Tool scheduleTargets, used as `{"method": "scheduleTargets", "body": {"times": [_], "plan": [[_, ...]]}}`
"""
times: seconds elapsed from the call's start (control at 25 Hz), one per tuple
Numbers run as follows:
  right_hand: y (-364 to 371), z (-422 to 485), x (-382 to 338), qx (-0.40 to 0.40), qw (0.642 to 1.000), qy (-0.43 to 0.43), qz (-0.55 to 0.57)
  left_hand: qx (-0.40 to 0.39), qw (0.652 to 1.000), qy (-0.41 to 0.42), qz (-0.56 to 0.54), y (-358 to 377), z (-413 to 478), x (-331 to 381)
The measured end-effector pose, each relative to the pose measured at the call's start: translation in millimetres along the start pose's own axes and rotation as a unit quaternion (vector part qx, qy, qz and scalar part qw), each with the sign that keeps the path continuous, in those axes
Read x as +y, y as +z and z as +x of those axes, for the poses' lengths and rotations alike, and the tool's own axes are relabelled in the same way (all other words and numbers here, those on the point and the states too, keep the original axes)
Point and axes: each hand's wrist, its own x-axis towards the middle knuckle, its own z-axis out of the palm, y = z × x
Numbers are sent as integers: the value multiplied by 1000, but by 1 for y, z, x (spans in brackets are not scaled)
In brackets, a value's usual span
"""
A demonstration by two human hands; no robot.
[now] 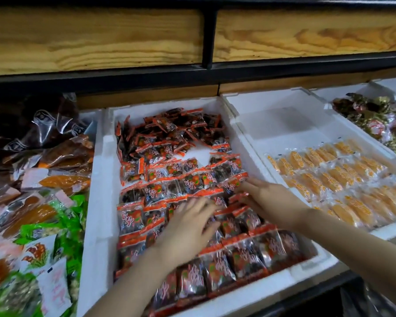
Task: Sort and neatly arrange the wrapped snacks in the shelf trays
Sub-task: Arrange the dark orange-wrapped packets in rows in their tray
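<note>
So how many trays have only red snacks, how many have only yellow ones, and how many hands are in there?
Red-packet tray: 1
Yellow-packet tray: 1
Hands: 2, the left hand and the right hand, both flat on the red packets
Total: 4

Red-n-black snack pkts [185,186], white foam tray [101,202], orange pkts [343,179], green pkts [71,216]
</note>
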Motion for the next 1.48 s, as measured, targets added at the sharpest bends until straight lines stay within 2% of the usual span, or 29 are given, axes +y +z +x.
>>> {"method": "scheduleTargets", "body": {"times": [0.12, 0.28, 0.44, 0.56, 0.68, 0.8, 0.88, 1.04, 1.16, 1.32, 1.48], "plan": [[13, 67, 13, 35, 996, 40, 72, 53, 996, -71, -17, -18, 41, -46], [45, 150, 25, 3, 983, 118, 143, 70, 983, -170, 1, -25, 92, -111], [74, 199, 23, -65, 962, 159, 212, 49, 981, -184, 32, -17, 126, -147], [84, 216, 22, -117, 946, 199, 228, -8, 980, -180, 87, -14, 143, -160], [86, 226, 26, -122, 936, 216, 251, -56, 973, -195, 108, -14, 154, -166], [86, 228, 19, -103, 937, 205, 262, -66, 969, -215, 106, -16, 160, -164], [82, 228, 12, -75, 946, 191, 251, -26, 970, -233, 60, -17, 158, -160], [54, 216, 5, 60, 968, 148, 194, 160, 960, -223, -58, -29, 140, -148], [26, 193, 7, 127, 934, 148, 301, 257, 939, -173, -147, -49, 126, -122], [-2, 126, 8, 128, 886, 120, 430, 256, 912, -145, -287, -58, 95, -73], [-9, 40, 2, 66, 851, 161, 495, 204, 887, -163, -380, -43, 62, -28]]}}
